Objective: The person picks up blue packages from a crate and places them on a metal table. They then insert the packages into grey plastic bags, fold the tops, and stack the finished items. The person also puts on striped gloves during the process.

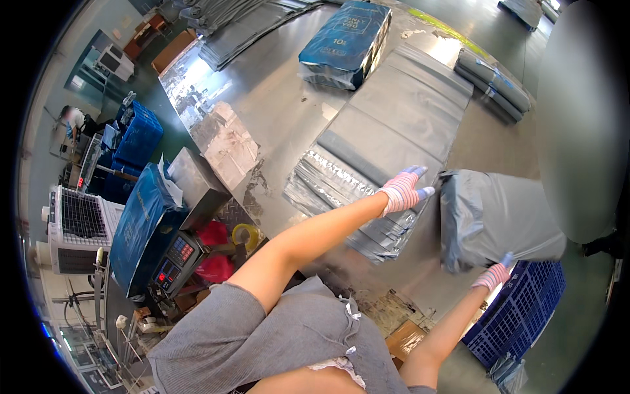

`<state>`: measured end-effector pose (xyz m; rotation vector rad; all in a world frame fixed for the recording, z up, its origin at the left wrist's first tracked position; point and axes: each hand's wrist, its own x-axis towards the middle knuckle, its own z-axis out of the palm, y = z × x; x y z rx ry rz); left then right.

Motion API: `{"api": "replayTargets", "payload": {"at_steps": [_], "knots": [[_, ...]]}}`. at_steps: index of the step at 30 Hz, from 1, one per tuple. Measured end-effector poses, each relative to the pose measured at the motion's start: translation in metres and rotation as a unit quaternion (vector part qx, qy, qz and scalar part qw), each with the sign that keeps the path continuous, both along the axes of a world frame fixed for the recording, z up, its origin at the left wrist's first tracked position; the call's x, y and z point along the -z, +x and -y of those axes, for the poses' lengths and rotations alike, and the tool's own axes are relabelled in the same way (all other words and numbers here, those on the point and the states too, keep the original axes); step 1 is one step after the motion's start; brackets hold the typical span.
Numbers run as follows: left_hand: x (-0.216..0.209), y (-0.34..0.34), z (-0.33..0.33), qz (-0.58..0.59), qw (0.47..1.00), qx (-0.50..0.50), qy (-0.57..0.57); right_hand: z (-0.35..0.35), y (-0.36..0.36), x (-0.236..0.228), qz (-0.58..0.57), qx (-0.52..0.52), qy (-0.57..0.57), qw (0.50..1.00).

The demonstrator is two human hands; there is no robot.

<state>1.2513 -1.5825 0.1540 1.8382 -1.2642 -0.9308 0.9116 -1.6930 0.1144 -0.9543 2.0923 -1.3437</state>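
My left hand (400, 191), in a pink-and-white striped glove with bluish fingertips, is open over the near part of a flat stack of grey plastic bags (407, 108), its fingers apart. The stack's near end is crinkled and shiny. To its right sits a bulky bundle in grey plastic (502, 213), near the table's edge. My right hand (493, 274), gloved alike, is at the bundle's near lower edge with its visible fingers stretched out. Whether it presses on the bundle I cannot tell.
A blue printed package (344, 43) stands on the metal table (275, 72), with rolled grey bags (492, 85) at far right. Left are a digital scale (174, 262), yellow tape (245, 236) and a blue bag (141, 230). A blue crate (518, 312) stands lower right; another person (79, 123) is far left.
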Motion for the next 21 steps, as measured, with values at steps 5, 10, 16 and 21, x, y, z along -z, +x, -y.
{"api": "replayTargets", "payload": {"at_steps": [5, 10, 16, 21], "knots": [[0.030, 0.049, 0.010, 0.317, 0.939, 0.072, 0.108, 0.007, -0.018, 0.052, 0.255, -0.056, 0.023, 0.965], [0.030, 0.119, 0.008, 0.399, 0.896, 0.087, 0.176, -0.028, 0.077, 0.031, 0.308, -0.359, 0.102, 0.875], [0.036, 0.147, -0.047, 0.458, 0.849, 0.231, 0.130, -0.045, 0.226, 0.007, -0.184, -0.545, -0.054, 0.816], [0.067, 0.174, -0.096, 0.302, 0.931, 0.203, 0.037, -0.086, 0.286, 0.006, -0.410, -0.617, 0.129, 0.659]]}}
